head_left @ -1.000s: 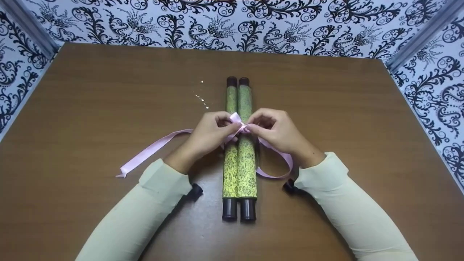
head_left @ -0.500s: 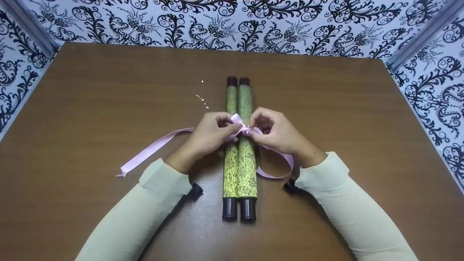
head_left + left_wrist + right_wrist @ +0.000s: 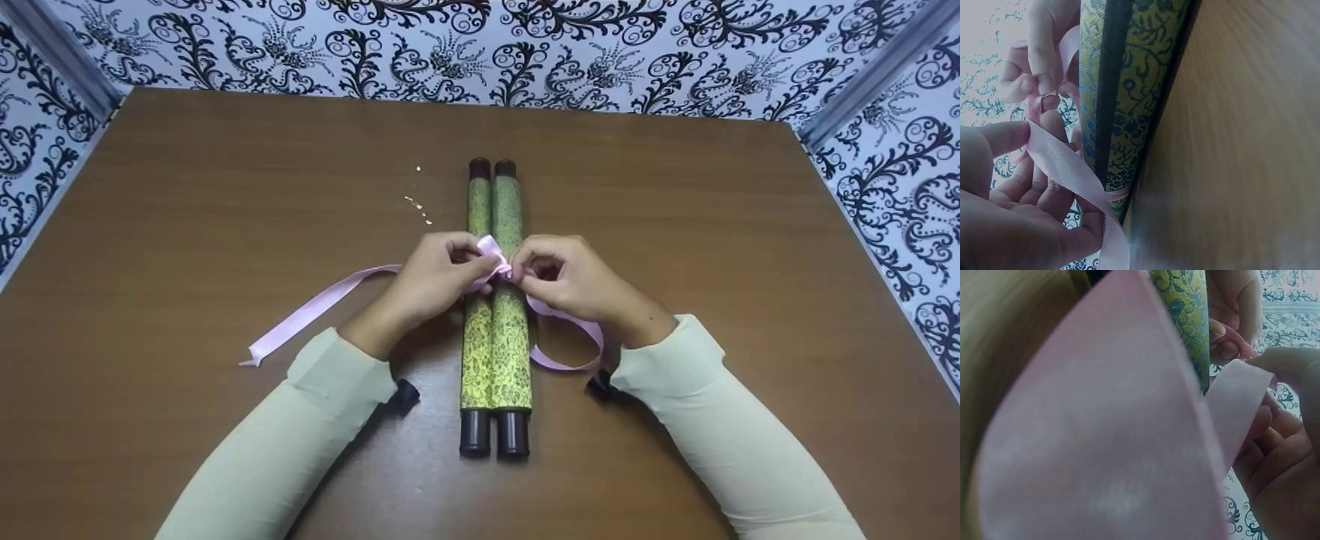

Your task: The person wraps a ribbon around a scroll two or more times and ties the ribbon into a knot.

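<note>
Two scrolls [image 3: 495,352] in patterned yellow-green fabric with dark end caps lie side by side on the table. A pink satin ribbon [image 3: 322,309] goes around their middle, with a loop standing up over the scrolls. My left hand [image 3: 435,274] pinches the ribbon near the knot between thumb and fingers; a strip [image 3: 1067,163] runs down past the fingers in the left wrist view. Just to the right, my right hand [image 3: 574,277] pinches the ribbon close to the knot. In the right wrist view a large blurred stretch of ribbon [image 3: 1106,422] hides much of the scrolls.
One ribbon tail lies out left on the brown table [image 3: 225,187], and the other curves right of the scrolls. Small pale specks [image 3: 418,206] dot the table left of the scrolls' far half. Black-and-white patterned panels [image 3: 450,52] border the table's back and sides.
My right hand drew back slightly from the knot with a bit of ribbon, then moved down and back in toward it. The left hand has stayed nearly still; the scrolls have not moved.
</note>
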Available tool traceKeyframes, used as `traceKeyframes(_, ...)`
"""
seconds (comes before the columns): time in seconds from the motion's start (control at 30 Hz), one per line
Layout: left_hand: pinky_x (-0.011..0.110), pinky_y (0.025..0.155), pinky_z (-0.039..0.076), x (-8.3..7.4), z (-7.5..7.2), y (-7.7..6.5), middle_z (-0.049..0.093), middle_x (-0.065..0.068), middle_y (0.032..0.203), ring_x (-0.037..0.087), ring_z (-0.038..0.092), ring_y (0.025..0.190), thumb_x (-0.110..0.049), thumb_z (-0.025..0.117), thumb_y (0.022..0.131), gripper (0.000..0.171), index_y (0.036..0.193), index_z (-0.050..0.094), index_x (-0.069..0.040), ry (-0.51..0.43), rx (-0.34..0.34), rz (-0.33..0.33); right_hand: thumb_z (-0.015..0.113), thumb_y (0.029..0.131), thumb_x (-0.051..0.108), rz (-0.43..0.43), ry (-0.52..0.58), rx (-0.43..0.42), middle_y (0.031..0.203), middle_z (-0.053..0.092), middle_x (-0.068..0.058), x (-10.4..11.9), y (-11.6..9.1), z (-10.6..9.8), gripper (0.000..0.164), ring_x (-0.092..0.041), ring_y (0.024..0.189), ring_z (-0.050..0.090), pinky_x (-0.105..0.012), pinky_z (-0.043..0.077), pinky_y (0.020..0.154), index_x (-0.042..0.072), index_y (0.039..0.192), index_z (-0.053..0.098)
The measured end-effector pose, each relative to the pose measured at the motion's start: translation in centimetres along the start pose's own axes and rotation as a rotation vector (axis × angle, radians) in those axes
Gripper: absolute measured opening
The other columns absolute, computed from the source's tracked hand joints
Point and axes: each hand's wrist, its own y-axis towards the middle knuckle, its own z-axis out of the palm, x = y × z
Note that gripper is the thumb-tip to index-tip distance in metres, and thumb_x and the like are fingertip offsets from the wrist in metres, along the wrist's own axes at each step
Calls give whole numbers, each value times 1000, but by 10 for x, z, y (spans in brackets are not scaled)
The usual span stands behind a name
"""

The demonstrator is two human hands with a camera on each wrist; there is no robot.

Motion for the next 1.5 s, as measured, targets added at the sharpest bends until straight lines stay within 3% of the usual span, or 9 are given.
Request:
traceKeyframes(0.4, 21, 64, 55, 0, -1, -1, 71, 13, 90, 10, 67, 70, -11, 65, 96, 14, 102, 70, 1, 17, -4, -7, 74, 85, 1, 113, -37, -19, 89, 69, -8, -3, 2, -2, 11, -14, 77, 63, -21, 52, 69, 2, 93, 67)
traceKeyframes(0.7, 20, 63, 54, 0, 0, 0, 71, 13, 89, 9, 66, 69, -10, 66, 96, 14, 102, 70, 2, 25, -4, -1, 75, 83, -1, 102, -43, -7, 97, 69, -10, -2, 2, -1, 15, -15, 85, 65, -20, 54, 74, 0, 95, 65)
traceKeyframes(1.1, 20, 62, 53, 0, -1, -1, 72, 16, 91, 9, 67, 68, -12, 64, 96, 15, 102, 70, 1, 31, -7, -7, 74, 87, 5, 80, -99, -32, 83, 66, -3, -1, 1, -2, 7, -11, 73, 56, -18, 47, 66, 4, 88, 68)
traceKeyframes(1.3, 25, 52, 48, -1, -2, 0, 71, 12, 79, 12, 64, 63, -24, 61, 100, 23, 96, 71, -4, 53, -25, 12, 74, 90, 11, 69, -105, -38, 80, 62, -2, -1, 1, -2, 9, -12, 72, 53, -20, 44, 64, 5, 90, 67)
traceKeyframes(1.5, 23, 65, 50, -2, -6, -1, 68, 4, 82, 10, 60, 72, -21, 61, 100, 22, 96, 74, -4, 119, -53, 53, 75, 88, 10, 74, -87, -71, 88, 68, -5, -1, 1, -6, 11, -15, 82, 60, -22, 51, 75, 3, 90, 67)
